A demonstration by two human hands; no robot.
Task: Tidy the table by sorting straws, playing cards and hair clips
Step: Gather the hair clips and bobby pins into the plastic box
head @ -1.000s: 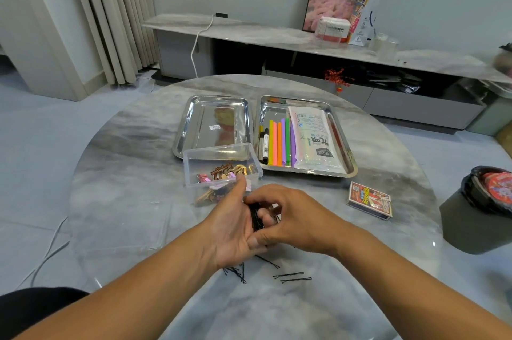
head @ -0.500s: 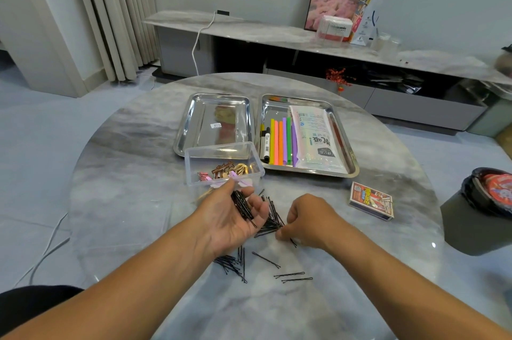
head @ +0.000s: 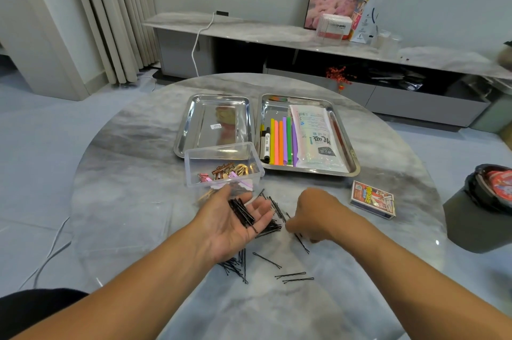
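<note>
Left hand (head: 232, 222) palm-up, fingers spread flat; a bundle of black bobby pins (head: 241, 212) lies across them, long axis running near-right to far-left. Right hand (head: 313, 215) curled, pinching at loose pins (head: 273, 224) on the tabletop (head: 124, 187). Clear plastic box (head: 221, 165) holds brown, gold and pink hair clips (head: 230, 170). Right steel tray (head: 352, 151): coloured straws (head: 281, 141) pointing near-far, markers, printed packet. Left tray (head: 191, 123): small sticker, unreadable. Card box (head: 372, 202) at right.

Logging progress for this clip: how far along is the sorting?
Done: straws lie in the right tray; coloured clips are in the clear box. In hand: left hand cups black pins; right hand gathers more. Left: scattered pins, card box.
</note>
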